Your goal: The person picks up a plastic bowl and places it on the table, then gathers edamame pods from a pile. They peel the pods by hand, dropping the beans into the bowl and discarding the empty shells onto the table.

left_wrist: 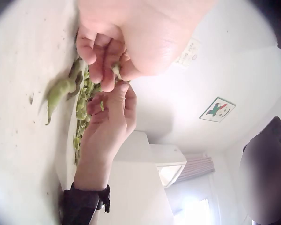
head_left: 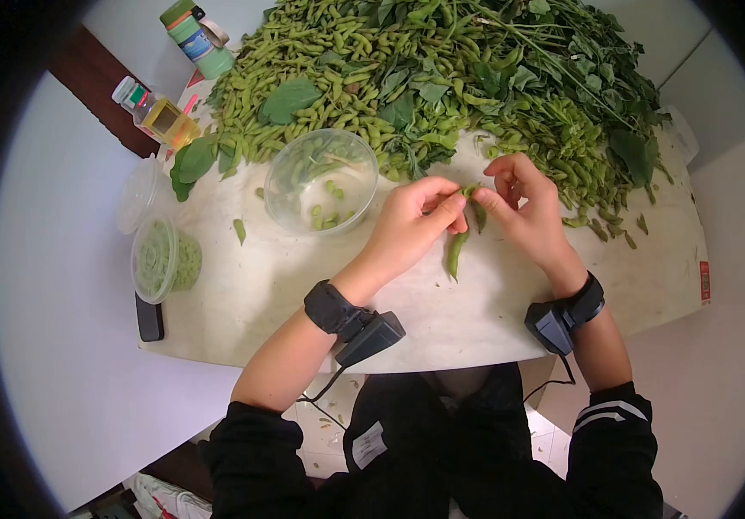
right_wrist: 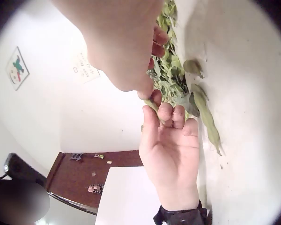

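Over the middle of the table, the left hand pinches a green edamame pod between thumb and fingers. The right hand meets it from the other side, thumb and fingertip at the pod's end. Most of this pod is hidden by the fingertips. Just below the hands, a plump green pod lies on the table, with a darker pod beside it. Left of the left hand stands a clear plastic bowl with several shelled beans at its bottom.
A large heap of pods with leafy stems covers the table's far side. At left are a lidded tub of beans, a loose clear lid, a black phone-like object, an oil bottle and a green bottle.
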Tool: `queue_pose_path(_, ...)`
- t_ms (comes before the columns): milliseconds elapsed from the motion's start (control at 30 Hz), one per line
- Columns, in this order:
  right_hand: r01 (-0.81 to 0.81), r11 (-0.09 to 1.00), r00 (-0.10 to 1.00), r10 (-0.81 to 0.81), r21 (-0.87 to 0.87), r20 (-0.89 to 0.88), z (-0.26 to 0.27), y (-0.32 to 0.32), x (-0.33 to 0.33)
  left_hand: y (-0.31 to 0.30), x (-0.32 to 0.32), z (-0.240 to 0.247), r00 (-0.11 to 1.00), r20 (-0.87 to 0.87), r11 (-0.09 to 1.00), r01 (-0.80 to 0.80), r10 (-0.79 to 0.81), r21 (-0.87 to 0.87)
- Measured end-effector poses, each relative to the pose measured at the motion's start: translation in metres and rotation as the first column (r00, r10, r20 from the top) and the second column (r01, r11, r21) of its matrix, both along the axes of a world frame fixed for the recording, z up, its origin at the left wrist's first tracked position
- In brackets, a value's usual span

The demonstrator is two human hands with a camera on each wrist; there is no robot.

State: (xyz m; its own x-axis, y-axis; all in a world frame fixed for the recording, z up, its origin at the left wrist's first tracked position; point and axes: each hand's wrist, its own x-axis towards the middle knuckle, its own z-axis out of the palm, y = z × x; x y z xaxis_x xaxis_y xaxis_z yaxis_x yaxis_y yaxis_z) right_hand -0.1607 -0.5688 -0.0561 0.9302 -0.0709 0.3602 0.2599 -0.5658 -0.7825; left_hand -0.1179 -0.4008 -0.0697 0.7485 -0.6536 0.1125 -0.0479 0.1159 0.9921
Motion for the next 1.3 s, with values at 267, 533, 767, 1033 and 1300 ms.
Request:
queue_pose_path(267,-0.241,0.964,0.97,0.244,-0.109,0.015,-0.0066,0.0003,0.0015,-0.0001,-0.0034,0.0029,0.998,-0.058,0.998,-0.004,0.007,0.06)
queue_pose_path(533,-0.247,0.964,0.969,0.246,-0.101,-0.025,-0.0035,0.0015,-0.002,-0.0001,-0.004,0.0026,0.998,-0.027,0.998,0.058,-0.057,0.027)
queue_pose_path(767,-0.263,0.961,0.963,0.266,-0.082,0.038,-0.0038,0.0036,-0.0029,-0.0009,-0.0038,0.0044,0.993,-0.075,0.995,0.091,-0.094,-0.034)
queue_pose_path(1033,-0.256,0.959,0.963,0.265,-0.125,0.057,-0.0026,0.0033,-0.0033,0.0006,0.0001,0.0009,0.978,-0.18,0.99,0.091,-0.109,-0.105)
queue_pose_path(1300,-0.231,0.959,0.967,0.245,-0.164,0.069,-0.003,0.0039,-0.0034,0.0002,-0.0001,0.0005,0.979,-0.179,0.993,0.082,-0.098,-0.09)
